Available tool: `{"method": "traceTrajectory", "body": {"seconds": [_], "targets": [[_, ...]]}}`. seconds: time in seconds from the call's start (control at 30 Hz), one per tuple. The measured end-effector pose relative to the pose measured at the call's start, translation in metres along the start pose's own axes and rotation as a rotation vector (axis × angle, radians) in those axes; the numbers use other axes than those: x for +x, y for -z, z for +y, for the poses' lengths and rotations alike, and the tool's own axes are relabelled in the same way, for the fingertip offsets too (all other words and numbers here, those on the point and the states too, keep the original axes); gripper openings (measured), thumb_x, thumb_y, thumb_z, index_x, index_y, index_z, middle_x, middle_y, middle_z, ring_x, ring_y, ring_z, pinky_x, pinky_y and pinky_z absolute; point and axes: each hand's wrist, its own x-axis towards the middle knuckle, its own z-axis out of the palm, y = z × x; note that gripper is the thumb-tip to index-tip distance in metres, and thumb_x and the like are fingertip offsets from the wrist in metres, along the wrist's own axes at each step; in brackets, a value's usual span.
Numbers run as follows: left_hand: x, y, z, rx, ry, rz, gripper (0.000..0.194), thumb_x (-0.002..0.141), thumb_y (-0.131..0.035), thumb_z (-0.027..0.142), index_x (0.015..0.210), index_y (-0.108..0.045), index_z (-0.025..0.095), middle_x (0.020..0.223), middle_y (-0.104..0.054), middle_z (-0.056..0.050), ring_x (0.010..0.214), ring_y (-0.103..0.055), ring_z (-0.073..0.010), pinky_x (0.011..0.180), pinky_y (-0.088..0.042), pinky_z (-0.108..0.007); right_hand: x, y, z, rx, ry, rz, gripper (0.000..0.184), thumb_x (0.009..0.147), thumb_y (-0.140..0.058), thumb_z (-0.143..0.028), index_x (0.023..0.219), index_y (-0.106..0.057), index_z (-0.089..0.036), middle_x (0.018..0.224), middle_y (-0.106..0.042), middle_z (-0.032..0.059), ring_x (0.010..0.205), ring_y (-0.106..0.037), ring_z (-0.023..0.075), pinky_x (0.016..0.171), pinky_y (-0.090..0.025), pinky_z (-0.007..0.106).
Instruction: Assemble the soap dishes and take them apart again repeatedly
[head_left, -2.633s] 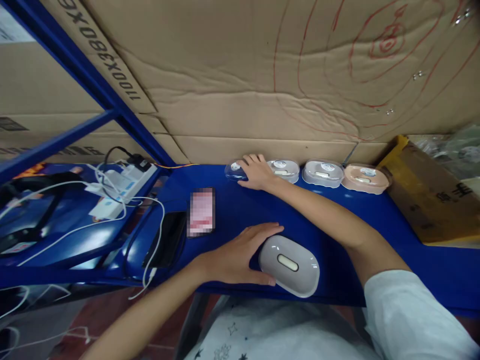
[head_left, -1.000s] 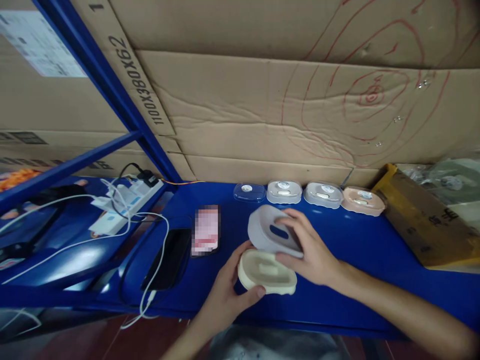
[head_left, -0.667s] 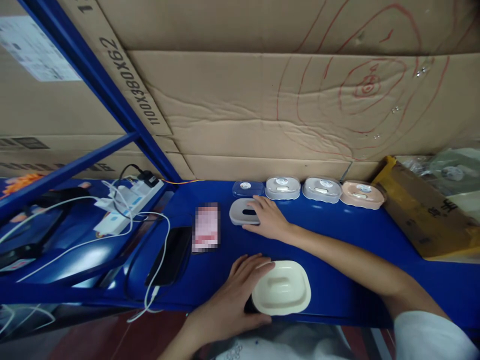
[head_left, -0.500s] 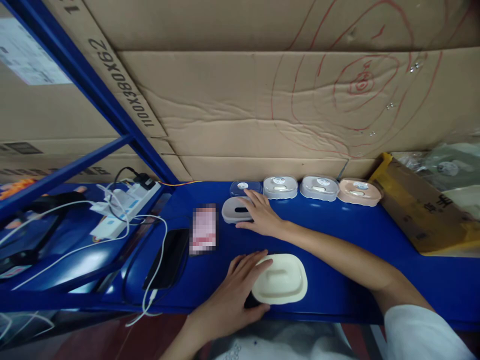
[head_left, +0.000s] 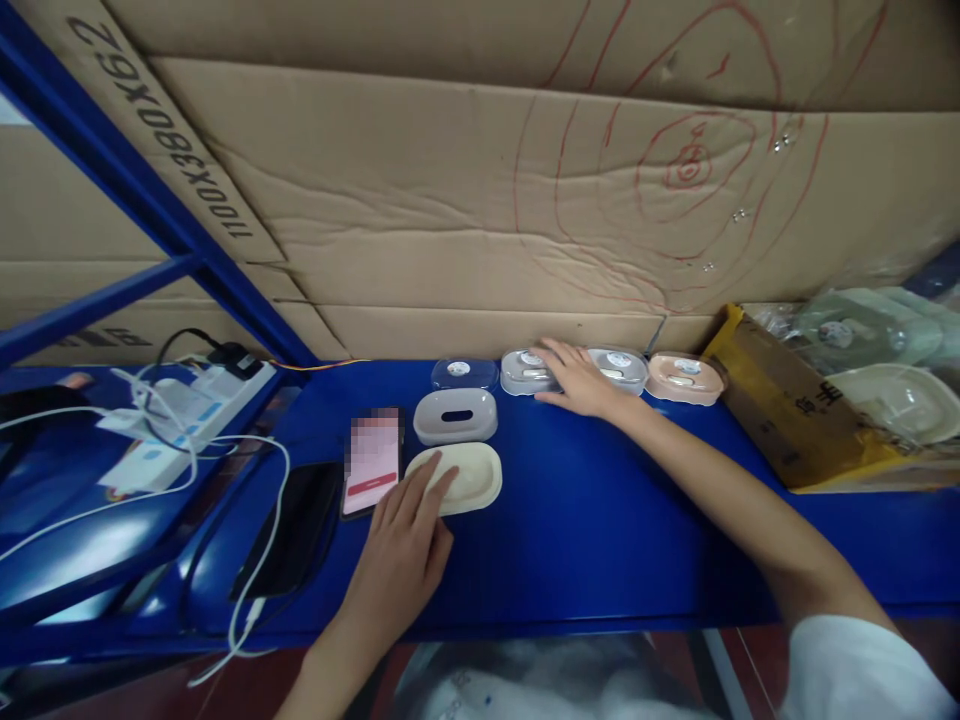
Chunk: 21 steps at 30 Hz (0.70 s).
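Note:
A cream oval dish (head_left: 480, 478), like part of a soap box, lies on the blue shelf. My left hand (head_left: 405, 530) rests its outstretched fingers on the dish's left side. Just behind it sits a pale grey oval piece (head_left: 455, 428) with a dark slot. My right hand (head_left: 581, 380) spreads its fingers across two clear-lidded boxes, a left one (head_left: 517, 372) and a greyish right one (head_left: 626, 368), partly covering both. I cannot tell how firmly it touches them. A dark blue box (head_left: 463, 375) and a peach box (head_left: 686, 380) stand at the row's ends.
A phone with a lit screen (head_left: 371, 470) and a dark phone-like device (head_left: 292, 530) lie at the left, near a white power strip (head_left: 195, 430) with cables. At right stands an open carton (head_left: 795, 420) of wrapped boxes. Cardboard (head_left: 420, 200) backs the shelf.
My left hand has moved the cream dish left and back, up to the grey piece. My right hand has left the grey piece and moved right to the lidded boxes.

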Motion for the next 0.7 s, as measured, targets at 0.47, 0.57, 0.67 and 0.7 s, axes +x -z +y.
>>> {"method": "traceTrajectory", "body": {"seconds": [0.47,0.57,0.67,0.7], "targets": [[-0.008,-0.007,0.061,-0.836,0.125,-0.126,0.091,0.101,-0.078,0.037,0.172,-0.022,0.043,0.184,-0.025,-0.011,0.169,-0.032,-0.0382,0.136,-0.033,-0.065,-0.13,0.041,-0.044,0.305,0.031,-0.092,0.099,0.082,-0.09,-0.062,0.165,-0.046,-0.031,0.151,-0.054,0.018,0.138,-0.061,0.0391,0.117,-0.054,0.056],[-0.013,-0.021,0.073,-1.191,0.19,-0.174,0.125,0.084,-0.096,0.049,0.175,-0.01,0.042,0.184,-0.023,-0.015,0.166,-0.034,-0.0452,0.134,-0.034,-0.069,-0.156,0.055,-0.079,0.459,0.108,-0.104,0.11,0.079,-0.092,-0.067,0.168,-0.039,-0.03,0.161,-0.048,0.0194,0.149,-0.054,0.0397,0.12,-0.053,0.055],[-0.016,-0.029,0.08,-1.381,0.268,-0.156,0.124,0.078,-0.1,0.049,0.172,-0.021,0.037,0.173,-0.041,-0.017,0.157,-0.048,-0.0464,0.13,-0.039,-0.068,-0.156,0.059,-0.108,0.497,0.227,-0.142,0.115,0.076,-0.092,-0.069,0.167,-0.037,-0.026,0.165,-0.049,0.0201,0.151,-0.05,0.0416,0.124,-0.048,0.059],[-0.017,-0.029,0.081,-1.39,0.291,-0.132,0.119,0.078,-0.1,0.047,0.17,-0.025,0.036,0.17,-0.045,-0.017,0.155,-0.05,-0.0456,0.131,-0.038,-0.068,-0.152,0.058,-0.112,0.516,0.26,-0.151,0.114,0.076,-0.092,-0.069,0.166,-0.038,-0.026,0.163,-0.052,0.0193,0.149,-0.053,0.0409,0.123,-0.047,0.059]]}}
